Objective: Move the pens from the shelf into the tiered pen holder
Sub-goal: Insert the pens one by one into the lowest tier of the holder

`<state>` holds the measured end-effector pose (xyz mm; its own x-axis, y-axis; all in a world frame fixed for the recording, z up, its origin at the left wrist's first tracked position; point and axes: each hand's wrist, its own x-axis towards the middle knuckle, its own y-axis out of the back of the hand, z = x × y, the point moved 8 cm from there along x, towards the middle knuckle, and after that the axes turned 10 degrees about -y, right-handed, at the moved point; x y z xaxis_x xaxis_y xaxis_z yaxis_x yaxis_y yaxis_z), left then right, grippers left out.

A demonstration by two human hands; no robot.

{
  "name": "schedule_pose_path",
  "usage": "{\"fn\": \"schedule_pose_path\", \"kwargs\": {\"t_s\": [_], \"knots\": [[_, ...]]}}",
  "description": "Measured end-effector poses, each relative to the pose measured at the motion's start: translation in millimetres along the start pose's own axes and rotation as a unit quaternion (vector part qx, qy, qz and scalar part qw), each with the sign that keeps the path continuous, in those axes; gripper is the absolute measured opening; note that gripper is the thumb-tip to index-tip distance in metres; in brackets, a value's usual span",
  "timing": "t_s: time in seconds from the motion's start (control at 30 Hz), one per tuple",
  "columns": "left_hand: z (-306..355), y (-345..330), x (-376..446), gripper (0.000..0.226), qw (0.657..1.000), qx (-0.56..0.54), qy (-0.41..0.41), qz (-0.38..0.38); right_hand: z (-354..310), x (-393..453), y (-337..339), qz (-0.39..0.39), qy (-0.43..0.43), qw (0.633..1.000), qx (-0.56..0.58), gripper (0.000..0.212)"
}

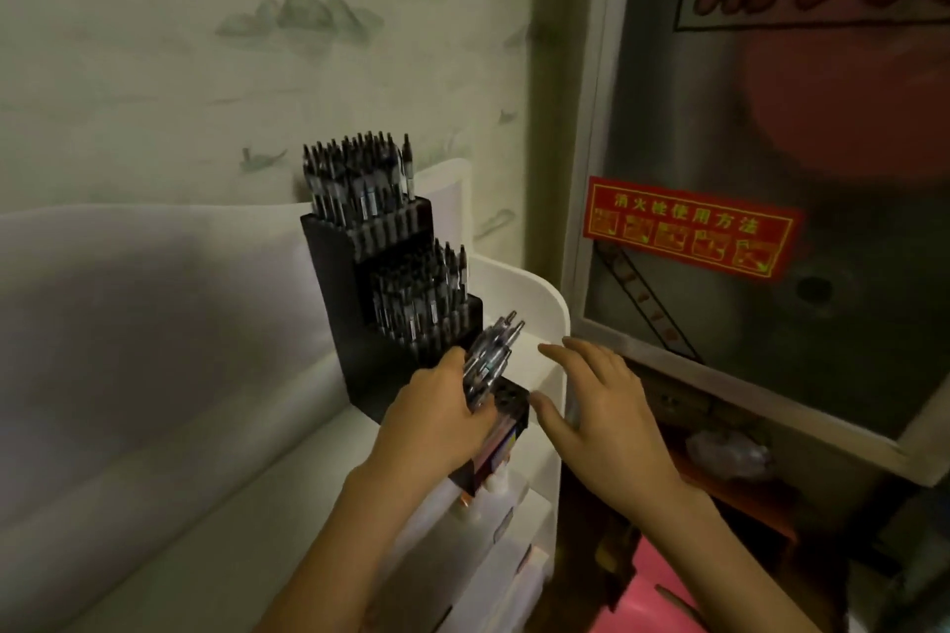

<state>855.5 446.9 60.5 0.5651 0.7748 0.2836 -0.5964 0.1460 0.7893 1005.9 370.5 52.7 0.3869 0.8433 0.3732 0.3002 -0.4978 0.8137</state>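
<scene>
Item: tiered pen holder (354, 324), black, stepped in three levels, standing on the white shelf (534, 293) against the papered wall.
Upper tier: packed with pens standing upright, tips up.
Middle tier: likewise crowded with upright pens.
Lowest tier (506, 401): several round holes showing open at the front; this looks like the tier being filled.
Pens in hand: a bundle of pens (488, 355), clear barrels with metal tips, angled up and to the right, directly above the lowest tier.
Left hand (437, 414): its grip is curled round the lower part of the bundle, thumb on the near side; holding several pens at once.
Right hand (601, 406): fingers spread and fairly straight, holding nothing, hovering just beside the bundle and over the shelf edge.
Shelf stock: no loose pens can be made out lying on the shelf; blur leaves this uncertain.
Progress: judged well advanced, two tiers full and the last one partly open.
Step in hand: seating the held pens into the lowest tier, by the look of it.
Method advised: keep the bundle steady in the left hand; let the right draw one pen at a time, stand it upright over a free hole, and lower it straight in.
Risk: a slanted pen may snag a neighbour or slip off the shelf edge on the right.
Nearby: red notice (689, 231) on a glass-fronted cabinet at right.
</scene>
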Motion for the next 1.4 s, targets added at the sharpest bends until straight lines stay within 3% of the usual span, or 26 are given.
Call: {"fn": "schedule_pose_path", "kwargs": {"t_s": [0.1,0.23,0.43,0.53,0.6,0.7,0.8,1.0,1.2,1.4], "knots": [[-16.9,-17.6,19.7,0.021,0.999,-0.002,0.023,-0.024,11.5,32.2,-13.0,-0.042,-0.030,0.978,0.201,0.038],[-28.0,-36.5,34.4,0.020,0.998,0.010,0.050,-0.037,19.3,64.0,-38.7,-0.142,-0.098,0.891,0.419,0.019],[-38.8,-62.1,41.1,0.026,0.991,0.001,0.126,-0.050,32.3,97.6,-85.2,-0.286,-0.168,0.819,0.469,0.010],[-47.5,-68.4,31.2,0.041,0.981,0.007,0.184,-0.059,33.6,108.5,-97.4,-0.346,-0.182,0.790,0.471,0.011],[-57.0,-68.9,21.2,0.051,0.970,0.000,0.234,-0.065,37.1,124.0,-95.7,-0.345,-0.209,0.763,0.505,0.015],[-70.6,-58.8,5.1,0.040,0.957,0.006,0.289,-0.033,44.7,156.2,-83.1,-0.307,-0.211,0.750,0.547,0.018],[-72.9,-45.7,-5.8,0.019,0.955,0.003,0.296,0.022,44.6,180.3,-65.4,-0.262,-0.154,0.780,0.547,0.016],[-71.6,-27.1,-8.7,0.013,0.953,0.004,0.288,0.097,31.6,170.0,-67.0,-0.194,0.040,0.912,0.358,0.014],[-68.2,-19.6,2.2,0.015,0.960,0.016,0.258,0.111,18.1,148.1,-97.7,-0.167,0.112,0.929,0.310,0.014],[-68.6,-14.8,15.4,0.020,0.965,0.023,0.236,0.113,18.3,136.1,-123.4,-0.181,0.127,0.931,0.290,0.018]]}}
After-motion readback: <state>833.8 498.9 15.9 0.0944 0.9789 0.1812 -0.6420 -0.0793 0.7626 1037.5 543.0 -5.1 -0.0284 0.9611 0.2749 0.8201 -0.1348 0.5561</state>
